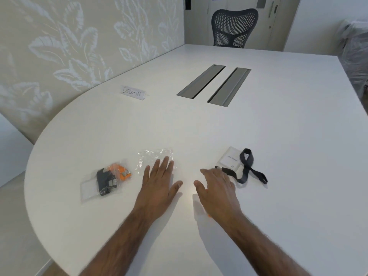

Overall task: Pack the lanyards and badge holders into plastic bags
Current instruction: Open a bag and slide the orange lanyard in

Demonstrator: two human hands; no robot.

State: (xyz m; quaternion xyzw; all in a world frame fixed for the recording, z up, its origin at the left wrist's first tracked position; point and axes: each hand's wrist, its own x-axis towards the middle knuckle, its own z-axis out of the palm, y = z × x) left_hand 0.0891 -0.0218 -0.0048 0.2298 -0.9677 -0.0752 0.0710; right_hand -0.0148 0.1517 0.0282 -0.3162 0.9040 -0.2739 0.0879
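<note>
An empty clear plastic bag lies flat on the white table. My left hand lies flat with straight fingers, its fingertips on the bag's near edge. My right hand is flat and spread just right of it, its fingertips by the metal clip of a dark grey lanyard. That lanyard loops over a white badge holder. To the left, a filled plastic bag holds a black lanyard, an orange lanyard and a clear badge holder. A small orange bit shows under my right wrist.
A folded paper sign reading CHECK-IN stands at the back left. Two grey cable-tray lids sit in the middle of the table. A dark mesh chair stands at the far end. A patterned wall runs along the left.
</note>
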